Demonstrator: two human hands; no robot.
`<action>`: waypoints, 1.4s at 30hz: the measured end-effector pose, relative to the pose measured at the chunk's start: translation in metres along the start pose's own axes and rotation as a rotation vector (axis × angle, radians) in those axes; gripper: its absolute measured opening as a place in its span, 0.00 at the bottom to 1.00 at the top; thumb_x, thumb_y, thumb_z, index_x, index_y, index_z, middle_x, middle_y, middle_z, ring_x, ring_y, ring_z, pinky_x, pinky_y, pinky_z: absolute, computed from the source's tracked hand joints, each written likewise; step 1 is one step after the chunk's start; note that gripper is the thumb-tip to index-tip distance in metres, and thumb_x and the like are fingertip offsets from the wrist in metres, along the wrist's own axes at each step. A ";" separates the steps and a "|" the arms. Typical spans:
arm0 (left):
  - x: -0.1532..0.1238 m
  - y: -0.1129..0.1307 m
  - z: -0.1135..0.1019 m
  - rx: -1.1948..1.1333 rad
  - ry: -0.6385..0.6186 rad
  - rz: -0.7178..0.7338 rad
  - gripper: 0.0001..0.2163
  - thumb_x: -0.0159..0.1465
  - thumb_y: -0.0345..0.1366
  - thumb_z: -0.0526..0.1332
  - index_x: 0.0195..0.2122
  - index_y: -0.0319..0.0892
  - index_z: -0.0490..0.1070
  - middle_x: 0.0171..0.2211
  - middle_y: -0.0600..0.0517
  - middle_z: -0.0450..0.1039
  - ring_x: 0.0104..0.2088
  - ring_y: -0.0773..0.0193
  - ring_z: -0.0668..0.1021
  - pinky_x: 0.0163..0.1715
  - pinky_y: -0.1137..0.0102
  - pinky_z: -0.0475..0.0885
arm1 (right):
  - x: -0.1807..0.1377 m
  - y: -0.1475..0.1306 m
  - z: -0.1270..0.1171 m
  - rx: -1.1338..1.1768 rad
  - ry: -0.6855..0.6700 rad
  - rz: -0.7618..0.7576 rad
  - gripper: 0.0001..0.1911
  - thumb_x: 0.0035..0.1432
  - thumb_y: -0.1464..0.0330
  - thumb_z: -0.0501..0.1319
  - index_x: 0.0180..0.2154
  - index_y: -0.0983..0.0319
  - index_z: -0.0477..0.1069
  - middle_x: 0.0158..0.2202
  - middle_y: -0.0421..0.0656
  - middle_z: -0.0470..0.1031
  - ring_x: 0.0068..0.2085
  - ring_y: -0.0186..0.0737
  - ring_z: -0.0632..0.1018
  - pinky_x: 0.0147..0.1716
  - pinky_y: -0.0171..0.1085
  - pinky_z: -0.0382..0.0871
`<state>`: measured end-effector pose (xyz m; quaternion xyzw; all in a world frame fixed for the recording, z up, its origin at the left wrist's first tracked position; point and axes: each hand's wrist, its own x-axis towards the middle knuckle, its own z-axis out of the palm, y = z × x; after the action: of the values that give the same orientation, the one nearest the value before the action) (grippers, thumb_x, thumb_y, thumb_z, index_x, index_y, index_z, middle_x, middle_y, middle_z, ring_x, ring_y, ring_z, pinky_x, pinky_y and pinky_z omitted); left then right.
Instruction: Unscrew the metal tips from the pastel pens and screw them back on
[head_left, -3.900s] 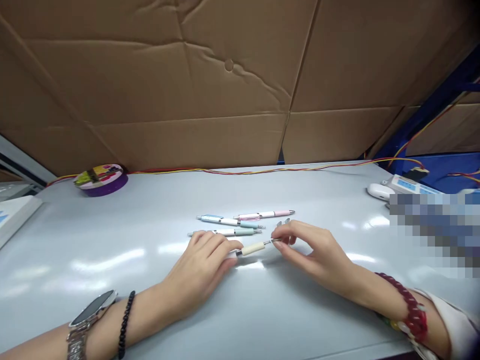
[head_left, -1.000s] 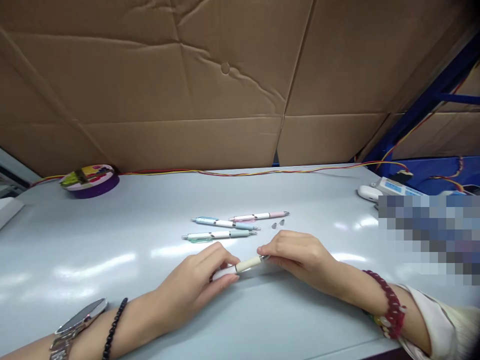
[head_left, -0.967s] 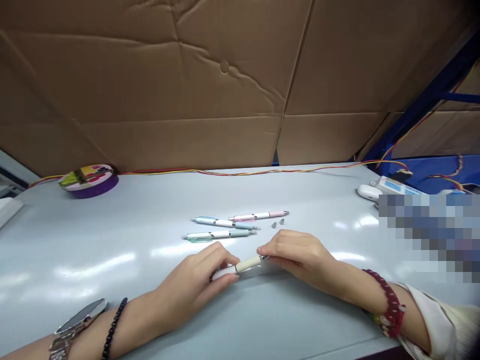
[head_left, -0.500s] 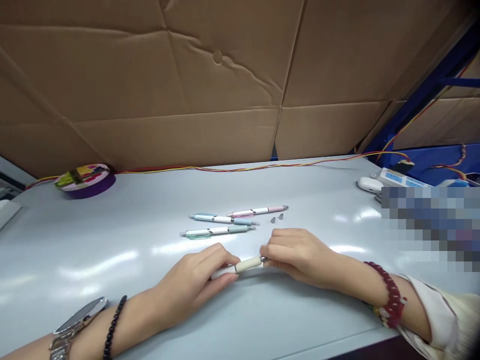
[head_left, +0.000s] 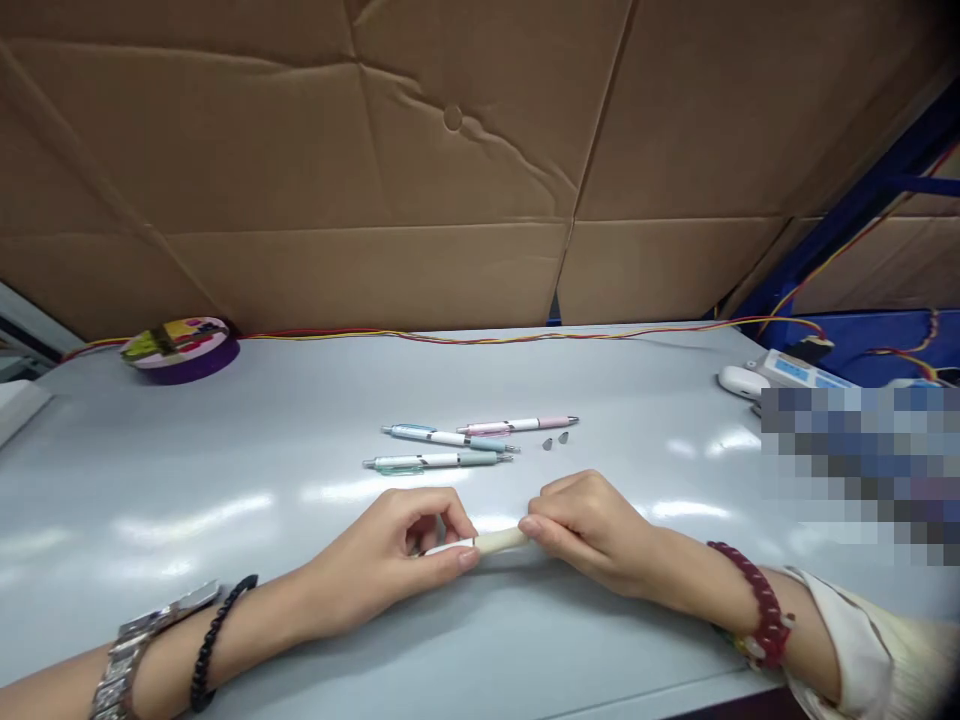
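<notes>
A white and cream pen [head_left: 501,541] lies nearly level between my hands, just above the tabletop. My left hand [head_left: 397,550] pinches its white barrel between thumb and fingers. At the cream grip's far end, my right hand [head_left: 592,525] is closed around the tip, which its fingers hide. Beyond my hands lie a pink and white pen [head_left: 525,425], a blue and white pen [head_left: 450,438] and a green and white pen [head_left: 435,461]. Two small metal pen tips, a nearer one [head_left: 547,444] and a farther one [head_left: 563,438], rest right of these pens.
A round purple box [head_left: 184,365] stands at the back left of the grey table [head_left: 300,390]. Red and yellow wires [head_left: 420,336] run along the back edge, below a cardboard wall [head_left: 300,150]. At the right are a white rounded case [head_left: 741,381] and a power strip [head_left: 795,370].
My right hand has rolled over at the pen's tip, its thumb now on the near side and the metal end covered. My left hand keeps hold of the barrel, its fingers more arched.
</notes>
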<state>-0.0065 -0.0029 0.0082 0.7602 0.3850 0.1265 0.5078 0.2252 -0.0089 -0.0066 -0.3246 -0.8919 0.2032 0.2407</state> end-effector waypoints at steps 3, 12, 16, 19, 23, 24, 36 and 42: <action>0.002 0.001 0.000 -0.183 -0.049 -0.091 0.14 0.63 0.47 0.56 0.31 0.41 0.65 0.18 0.60 0.55 0.20 0.71 0.59 0.19 0.75 0.51 | 0.003 -0.002 0.000 0.040 0.033 0.028 0.26 0.68 0.61 0.39 0.19 0.61 0.56 0.16 0.36 0.58 0.19 0.30 0.59 0.21 0.31 0.55; -0.001 0.000 0.003 -0.125 0.006 -0.013 0.13 0.61 0.46 0.58 0.32 0.41 0.63 0.23 0.58 0.57 0.24 0.70 0.59 0.22 0.75 0.53 | -0.002 -0.003 -0.007 0.045 0.132 -0.034 0.17 0.66 0.60 0.48 0.32 0.62 0.67 0.24 0.41 0.69 0.26 0.34 0.69 0.25 0.31 0.64; -0.004 0.000 0.003 -0.043 -0.034 0.004 0.13 0.64 0.46 0.55 0.30 0.41 0.64 0.21 0.59 0.56 0.22 0.70 0.58 0.21 0.75 0.53 | -0.003 -0.002 -0.007 0.107 0.166 -0.127 0.07 0.64 0.68 0.54 0.37 0.62 0.68 0.29 0.42 0.74 0.30 0.34 0.72 0.31 0.32 0.68; -0.005 0.001 0.002 -0.011 -0.070 -0.001 0.15 0.65 0.45 0.52 0.29 0.40 0.65 0.18 0.60 0.56 0.21 0.71 0.58 0.20 0.75 0.52 | -0.003 -0.003 -0.007 0.171 0.199 -0.175 0.04 0.62 0.73 0.55 0.37 0.62 0.69 0.31 0.43 0.75 0.33 0.34 0.74 0.34 0.32 0.70; -0.006 0.004 0.000 -0.030 -0.121 -0.007 0.16 0.66 0.45 0.50 0.31 0.40 0.68 0.16 0.60 0.57 0.19 0.71 0.60 0.19 0.76 0.54 | -0.003 -0.006 -0.009 0.187 0.207 -0.118 0.03 0.60 0.69 0.59 0.37 0.61 0.70 0.30 0.41 0.76 0.31 0.33 0.75 0.32 0.30 0.70; -0.006 0.005 -0.001 -0.027 -0.130 -0.004 0.16 0.67 0.45 0.49 0.31 0.40 0.68 0.16 0.60 0.57 0.19 0.71 0.60 0.19 0.77 0.54 | -0.003 -0.007 -0.009 0.181 0.211 -0.095 0.05 0.60 0.66 0.59 0.36 0.61 0.70 0.29 0.41 0.76 0.30 0.32 0.75 0.30 0.30 0.69; -0.004 0.001 0.002 -0.044 -0.124 0.009 0.18 0.67 0.46 0.49 0.32 0.38 0.70 0.16 0.59 0.56 0.18 0.72 0.59 0.19 0.78 0.54 | -0.002 -0.013 -0.008 -0.095 0.121 -0.085 0.26 0.65 0.52 0.40 0.36 0.64 0.67 0.27 0.44 0.73 0.27 0.35 0.72 0.27 0.33 0.65; -0.005 0.001 0.000 -0.053 -0.135 0.033 0.18 0.68 0.44 0.48 0.33 0.38 0.71 0.15 0.59 0.57 0.18 0.72 0.60 0.20 0.77 0.56 | -0.007 -0.007 -0.013 -0.073 0.107 -0.144 0.10 0.66 0.70 0.48 0.39 0.62 0.67 0.28 0.42 0.73 0.29 0.34 0.72 0.30 0.32 0.65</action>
<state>-0.0092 -0.0067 0.0097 0.7597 0.3336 0.0933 0.5503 0.2340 -0.0154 0.0051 -0.2784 -0.9057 0.1352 0.2898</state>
